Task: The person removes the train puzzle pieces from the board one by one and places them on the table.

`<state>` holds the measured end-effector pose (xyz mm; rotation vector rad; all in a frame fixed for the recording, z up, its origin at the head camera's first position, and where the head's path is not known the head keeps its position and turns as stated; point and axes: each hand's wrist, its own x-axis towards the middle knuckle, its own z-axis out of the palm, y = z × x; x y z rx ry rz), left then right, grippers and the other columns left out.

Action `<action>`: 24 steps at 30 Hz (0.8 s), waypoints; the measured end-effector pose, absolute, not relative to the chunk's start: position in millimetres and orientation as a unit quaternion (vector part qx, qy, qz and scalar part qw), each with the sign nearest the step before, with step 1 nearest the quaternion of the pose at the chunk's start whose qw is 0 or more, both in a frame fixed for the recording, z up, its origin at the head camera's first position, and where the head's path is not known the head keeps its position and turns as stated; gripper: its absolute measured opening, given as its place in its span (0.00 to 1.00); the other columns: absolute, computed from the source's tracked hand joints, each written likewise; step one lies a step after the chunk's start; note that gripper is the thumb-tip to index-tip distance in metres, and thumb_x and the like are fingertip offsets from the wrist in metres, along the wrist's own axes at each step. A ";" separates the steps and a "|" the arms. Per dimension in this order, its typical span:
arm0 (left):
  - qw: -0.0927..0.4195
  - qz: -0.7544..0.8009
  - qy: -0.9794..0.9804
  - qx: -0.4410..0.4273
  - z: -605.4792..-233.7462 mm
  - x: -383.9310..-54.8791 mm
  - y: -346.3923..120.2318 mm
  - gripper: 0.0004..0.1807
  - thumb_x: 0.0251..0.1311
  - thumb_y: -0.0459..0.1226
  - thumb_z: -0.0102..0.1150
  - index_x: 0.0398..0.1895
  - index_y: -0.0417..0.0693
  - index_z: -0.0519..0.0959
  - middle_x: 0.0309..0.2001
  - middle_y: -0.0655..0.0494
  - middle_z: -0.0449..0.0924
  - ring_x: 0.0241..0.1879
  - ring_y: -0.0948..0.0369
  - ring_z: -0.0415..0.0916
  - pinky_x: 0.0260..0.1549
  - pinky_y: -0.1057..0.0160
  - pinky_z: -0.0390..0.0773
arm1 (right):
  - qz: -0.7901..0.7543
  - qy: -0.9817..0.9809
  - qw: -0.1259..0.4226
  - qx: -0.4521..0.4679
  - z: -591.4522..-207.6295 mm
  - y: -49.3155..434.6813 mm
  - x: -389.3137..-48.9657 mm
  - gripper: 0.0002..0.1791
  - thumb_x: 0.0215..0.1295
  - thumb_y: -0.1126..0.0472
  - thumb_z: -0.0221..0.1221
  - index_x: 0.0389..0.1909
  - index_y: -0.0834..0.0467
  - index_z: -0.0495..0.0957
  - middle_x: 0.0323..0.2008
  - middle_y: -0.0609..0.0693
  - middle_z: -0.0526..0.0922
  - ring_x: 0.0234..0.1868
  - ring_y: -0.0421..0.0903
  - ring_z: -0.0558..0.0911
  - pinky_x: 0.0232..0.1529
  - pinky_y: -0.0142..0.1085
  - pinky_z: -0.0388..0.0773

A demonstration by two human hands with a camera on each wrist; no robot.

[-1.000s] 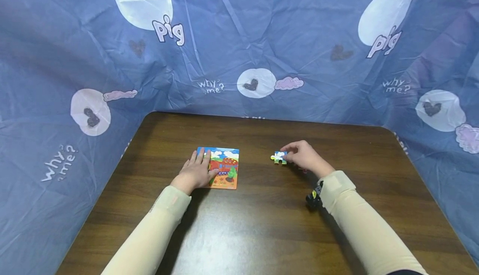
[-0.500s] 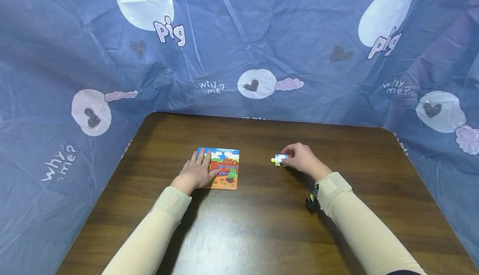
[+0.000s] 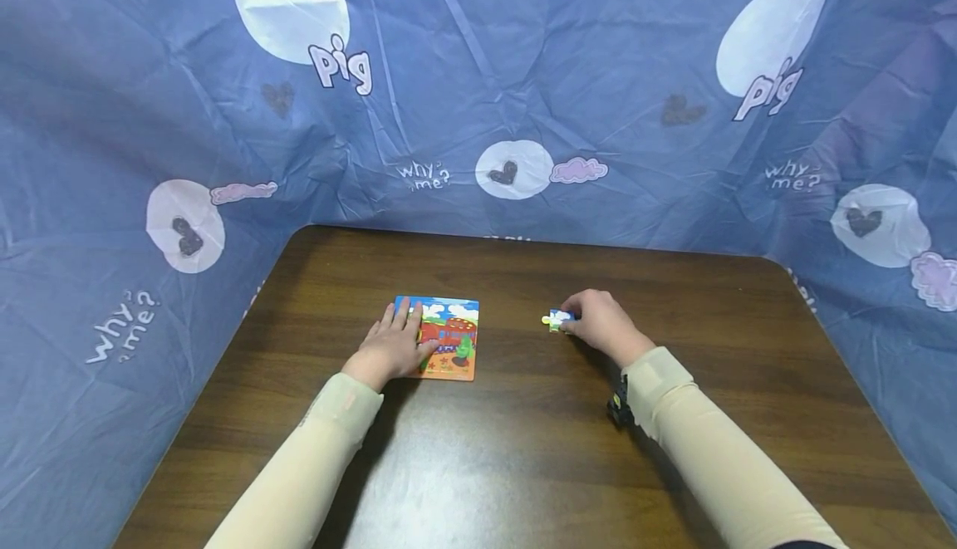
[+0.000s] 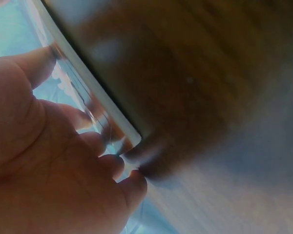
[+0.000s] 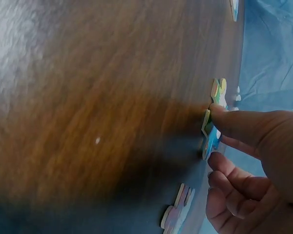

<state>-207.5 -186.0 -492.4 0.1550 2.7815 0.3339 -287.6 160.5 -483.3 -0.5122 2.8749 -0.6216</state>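
Observation:
A square jigsaw puzzle (image 3: 453, 337) with a red train picture lies on the table at centre left. My left hand (image 3: 389, 348) rests on its left part with fingers spread, and the palm covers that side. Right of the puzzle is a loose puzzle piece (image 3: 556, 320), blue and white with a yellow knob. My right hand (image 3: 604, 325) pinches this piece at its right end. In the right wrist view the thumb (image 5: 234, 119) lies across the piece, while the index finger is partly hidden behind it.
A second puzzle piece (image 5: 178, 209) lies on the table near my right hand in the right wrist view; the hand hides it from the head view. The brown table (image 3: 523, 449) ends at a blue printed curtain (image 3: 419, 117) behind and at both sides.
My right thumb has come down over the loose piece and covers more of it. The right wrist has swung slightly left. A reddish bit under that hand is now hidden. The left hand stays put.

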 end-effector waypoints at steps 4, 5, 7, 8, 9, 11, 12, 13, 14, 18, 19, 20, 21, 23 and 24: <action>0.169 0.123 0.976 0.055 -492.8 -207.5 -185.2 0.44 0.78 0.56 0.43 0.82 0.37 0.42 0.80 0.37 0.34 0.78 0.39 0.32 0.72 0.40 0.44 | -0.199 0.961 0.085 -0.170 -483.4 160.3 -287.7 0.14 0.61 0.61 0.72 0.46 0.64 0.87 0.41 0.55 0.87 0.42 0.50 0.82 0.48 0.49 0.78; 0.170 0.123 0.976 0.055 -493.1 -207.8 -185.2 0.44 0.78 0.56 0.42 0.82 0.37 0.42 0.80 0.37 0.34 0.78 0.39 0.32 0.72 0.40 0.44 | -0.199 0.961 0.087 -0.170 -483.3 160.2 -287.9 0.14 0.61 0.61 0.72 0.45 0.64 0.87 0.41 0.55 0.87 0.42 0.50 0.83 0.48 0.48 0.79; 0.165 0.127 0.976 0.058 -495.9 -208.3 -185.8 0.44 0.78 0.57 0.42 0.82 0.37 0.42 0.80 0.37 0.34 0.78 0.39 0.32 0.72 0.40 0.44 | -0.197 0.961 0.091 -0.172 -483.0 160.2 -288.2 0.14 0.61 0.62 0.73 0.45 0.65 0.87 0.40 0.55 0.87 0.41 0.50 0.83 0.47 0.48 0.79; 0.164 0.126 0.977 0.058 -496.1 -208.4 -185.9 0.44 0.78 0.56 0.41 0.82 0.37 0.42 0.80 0.36 0.34 0.78 0.39 0.32 0.72 0.40 0.44 | -0.197 0.961 0.092 -0.173 -482.5 160.1 -288.4 0.14 0.61 0.62 0.73 0.44 0.65 0.88 0.39 0.55 0.87 0.40 0.50 0.83 0.46 0.48 0.79; 0.163 0.125 0.977 0.059 -496.4 -208.6 -186.0 0.44 0.78 0.56 0.41 0.82 0.37 0.43 0.80 0.36 0.34 0.78 0.39 0.32 0.72 0.40 0.45 | -0.196 0.960 0.093 -0.174 -482.1 160.1 -288.5 0.13 0.61 0.62 0.73 0.44 0.66 0.88 0.39 0.55 0.87 0.39 0.49 0.82 0.45 0.47 0.79; 0.162 0.123 0.977 0.059 -496.9 -208.9 -186.5 0.44 0.78 0.56 0.41 0.82 0.37 0.42 0.80 0.36 0.34 0.78 0.39 0.33 0.72 0.40 0.45 | -0.195 0.959 0.095 -0.180 -481.4 160.2 -289.0 0.13 0.61 0.63 0.73 0.42 0.66 0.88 0.37 0.55 0.87 0.37 0.49 0.82 0.43 0.47 0.80; 0.161 0.123 0.977 0.060 -497.2 -209.0 -186.7 0.44 0.78 0.56 0.41 0.82 0.37 0.42 0.80 0.36 0.34 0.78 0.39 0.33 0.72 0.40 0.45 | -0.195 0.959 0.096 -0.180 -481.2 160.2 -289.0 0.12 0.61 0.63 0.73 0.42 0.66 0.88 0.36 0.54 0.87 0.36 0.48 0.82 0.43 0.47 0.80; 0.160 0.123 0.978 0.060 -497.2 -208.8 -186.8 0.44 0.78 0.56 0.42 0.82 0.37 0.42 0.80 0.36 0.35 0.78 0.39 0.33 0.72 0.40 0.45 | -0.194 0.960 0.096 -0.178 -481.1 160.3 -288.9 0.12 0.60 0.62 0.73 0.41 0.65 0.88 0.35 0.53 0.87 0.35 0.48 0.81 0.42 0.46 0.79; 0.165 0.119 0.977 0.058 -495.6 -208.7 -186.5 0.43 0.78 0.55 0.42 0.82 0.37 0.42 0.80 0.36 0.34 0.78 0.39 0.32 0.72 0.40 0.45 | -0.194 0.960 0.095 -0.178 -481.2 160.5 -288.8 0.11 0.60 0.62 0.73 0.40 0.65 0.88 0.34 0.52 0.86 0.35 0.47 0.81 0.42 0.46 0.79; 0.163 0.122 0.977 0.058 -495.3 -208.2 -186.7 0.44 0.78 0.55 0.43 0.82 0.37 0.42 0.80 0.36 0.34 0.78 0.38 0.33 0.71 0.39 0.45 | -0.194 0.960 0.084 -0.182 -482.2 161.9 -288.5 0.08 0.59 0.62 0.74 0.35 0.62 0.88 0.31 0.49 0.85 0.32 0.47 0.80 0.40 0.46 0.79; 0.163 0.122 0.977 0.058 -494.8 -207.9 -186.6 0.44 0.78 0.55 0.43 0.82 0.37 0.43 0.80 0.36 0.34 0.78 0.38 0.33 0.71 0.39 0.45 | -0.195 0.960 0.080 -0.185 -482.8 162.3 -288.7 0.08 0.59 0.62 0.74 0.34 0.62 0.88 0.30 0.49 0.85 0.32 0.47 0.79 0.40 0.46 0.78; 0.163 0.123 0.977 0.059 -494.4 -207.8 -186.6 0.44 0.78 0.55 0.43 0.82 0.37 0.43 0.80 0.36 0.34 0.78 0.38 0.33 0.71 0.39 0.45 | -0.196 0.960 0.077 -0.185 -483.0 162.5 -288.7 0.07 0.58 0.62 0.74 0.33 0.62 0.87 0.29 0.49 0.84 0.32 0.47 0.79 0.39 0.46 0.78; 0.163 0.124 0.977 0.059 -494.1 -207.7 -186.7 0.44 0.78 0.56 0.43 0.82 0.37 0.43 0.80 0.36 0.34 0.78 0.38 0.32 0.71 0.39 0.45 | -0.197 0.960 0.075 -0.184 -483.2 162.6 -288.9 0.07 0.58 0.62 0.74 0.32 0.61 0.87 0.28 0.48 0.84 0.31 0.47 0.79 0.39 0.46 0.78; 0.163 0.125 0.977 0.059 -493.4 -207.4 -186.7 0.44 0.78 0.56 0.43 0.82 0.37 0.42 0.80 0.36 0.34 0.78 0.38 0.32 0.71 0.39 0.45 | -0.199 0.960 0.072 -0.182 -483.7 162.8 -289.3 0.07 0.57 0.62 0.74 0.31 0.61 0.87 0.27 0.48 0.83 0.31 0.48 0.79 0.39 0.46 0.78; 0.162 0.126 0.977 0.059 -493.3 -207.3 -186.7 0.44 0.78 0.56 0.43 0.82 0.37 0.42 0.80 0.36 0.34 0.78 0.38 0.32 0.71 0.39 0.45 | -0.200 0.960 0.072 -0.182 -484.0 162.8 -289.7 0.07 0.57 0.62 0.74 0.31 0.61 0.87 0.27 0.48 0.83 0.31 0.48 0.78 0.39 0.46 0.78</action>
